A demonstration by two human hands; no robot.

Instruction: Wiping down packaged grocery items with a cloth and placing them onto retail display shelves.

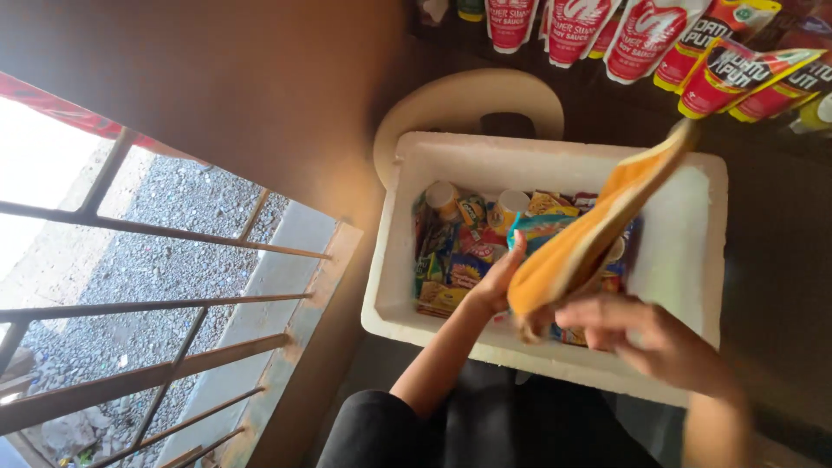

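Left hand (498, 282) reaching into the white foam box (693, 234), fingers spread open over the colourful snack packets (455, 277) inside; right hand (646, 334) at the box's near edge, fingers closed on the lower end of an orange-and-cream cloth (598, 230) stretched diagonally above the box; small cups (507, 206) toward the box's far wall; red sauce pouches (646, 30) hanging beyond the box; metal window bars (147, 303) well left of the box.

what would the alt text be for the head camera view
Seen from above, a person's right hand holds an orange and yellow cloth over a white foam box packed with colourful snack packets, while the left hand reaches in among them. Red sauce pouches hang above; a barred window is at left.
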